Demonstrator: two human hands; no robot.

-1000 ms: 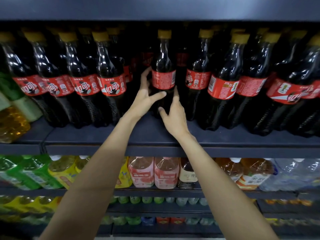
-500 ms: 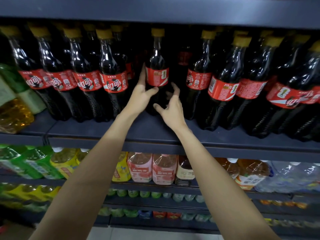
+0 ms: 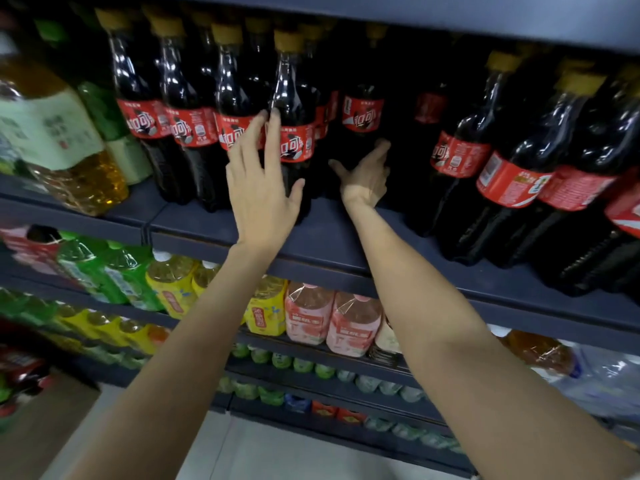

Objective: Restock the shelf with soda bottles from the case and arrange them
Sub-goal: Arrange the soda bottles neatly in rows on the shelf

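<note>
1. At the far left of the dark blue metal shelf (image 3: 214,223), a large clear bottle of amber tea with a pale green label (image 3: 52,133) is seen, blurred; beside it stands a front row of dark cola bottles with red labels and yellow caps (image 3: 173,109), kept at the shelf's front edge, presumably so the labels face the aisle.

2. The left hand (image 3: 263,181) is laid flat against the rightmost cola bottle of that row (image 3: 294,133): the fingers are straight and slightly spread, the tips reaching the label and the shoulder above it, the thumb set apart against the lower body. Nothing is clamped; the bottle appears to be steadied or nudged into line.

3. The right hand (image 3: 367,174) is pushed deeper into the gap, against a cola bottle set further back (image 3: 362,112). The thumb is stretched out to the left; the fingers reach into shadow beside the bottle, and whether they curl round it cannot be told. This bottle is judged to be the one being restocked (it stands behind the front line, upright).

4. To the right, more cola bottles (image 3: 512,174) stand tilted by the wide lens.

5. Below, lower shelves hold green, yellow and pink drink packs (image 3: 308,317), with small bottles underneath and a pale floor. The case is not clearly made out.
</note>
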